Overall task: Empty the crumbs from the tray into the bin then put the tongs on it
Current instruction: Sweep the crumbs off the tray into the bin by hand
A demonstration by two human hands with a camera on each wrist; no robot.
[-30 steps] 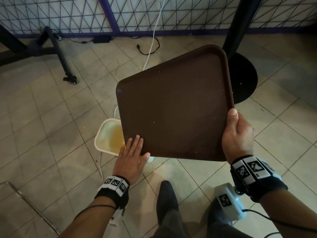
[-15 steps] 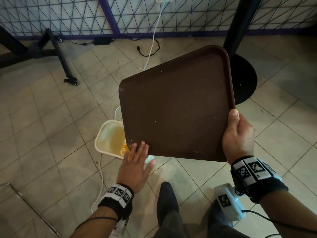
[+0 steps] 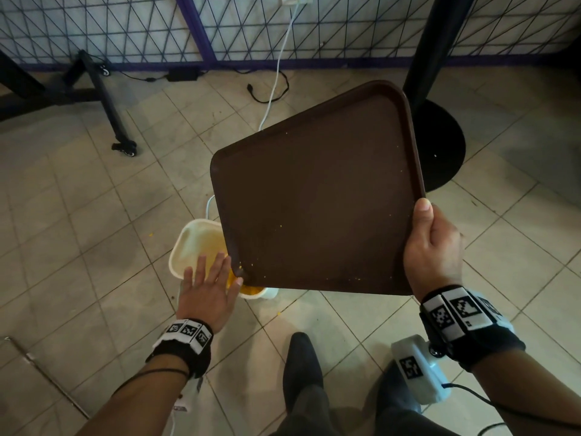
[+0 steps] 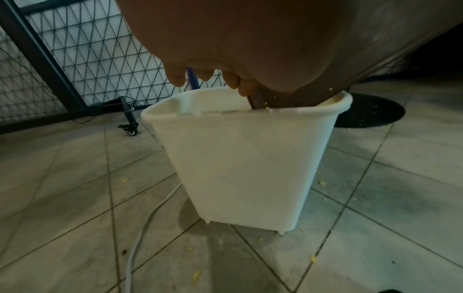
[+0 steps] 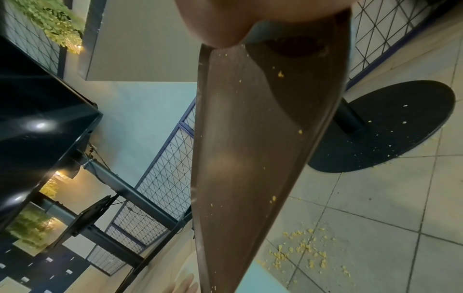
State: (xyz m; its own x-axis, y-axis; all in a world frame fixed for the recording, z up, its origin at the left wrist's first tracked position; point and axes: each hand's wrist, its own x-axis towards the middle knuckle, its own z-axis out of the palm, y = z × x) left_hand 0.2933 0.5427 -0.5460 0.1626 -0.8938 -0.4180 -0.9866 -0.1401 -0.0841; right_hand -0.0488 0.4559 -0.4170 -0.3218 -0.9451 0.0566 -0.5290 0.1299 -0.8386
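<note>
Right hand [image 3: 432,247] clamped on tray [image 3: 314,196] edge, tilted over bin [image 4: 240,158]. Left hand [image 3: 207,291] flat, fingers apart, beside lower corner.

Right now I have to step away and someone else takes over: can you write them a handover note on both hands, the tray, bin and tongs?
Right hand grips the brown tray, tilted, low corner over the white bin.
Left hand is open beside that corner, above the bin.
Done: most crumbs are off the tray.
Left: specks still cling to it; some crumbs lie on the floor. Tongs are not in view; set them on the tray.
</note>
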